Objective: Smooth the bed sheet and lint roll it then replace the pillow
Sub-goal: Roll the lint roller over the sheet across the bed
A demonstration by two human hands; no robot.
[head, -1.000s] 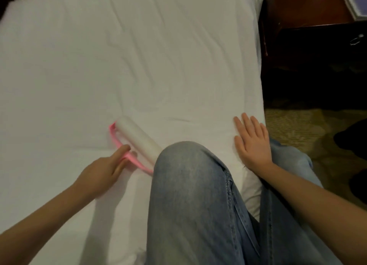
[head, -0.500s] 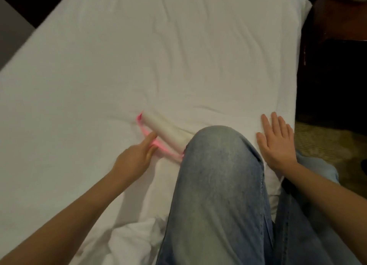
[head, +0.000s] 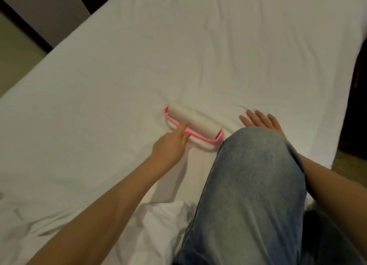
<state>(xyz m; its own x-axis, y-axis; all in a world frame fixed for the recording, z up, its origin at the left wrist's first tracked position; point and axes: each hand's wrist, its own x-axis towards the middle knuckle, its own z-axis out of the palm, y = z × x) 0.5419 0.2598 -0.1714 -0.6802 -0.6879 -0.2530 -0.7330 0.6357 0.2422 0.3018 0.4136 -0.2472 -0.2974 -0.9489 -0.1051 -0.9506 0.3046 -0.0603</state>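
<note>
Centrally on white bed sheet [head: 119, 82]: lint roller [head: 193, 123], pink frame. Left hand [head: 170, 145] grips its frame, index finger extended along it. Right hand [head: 260, 120] flat, fingers spread, pressing sheet beside denim-clad knee [head: 258, 151].

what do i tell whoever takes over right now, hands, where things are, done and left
Left hand grips the pink frame of the lint roller, which lies on the bed sheet just ahead of the knee.
Right hand lies flat on the sheet, right of the roller, partly hidden by the knee.
Done: rolling appears under way mid-bed.
Left: creases show farther up the sheet; white fabric is bunched at the near edge; no pillow in view, so replacing it remains.
</note>
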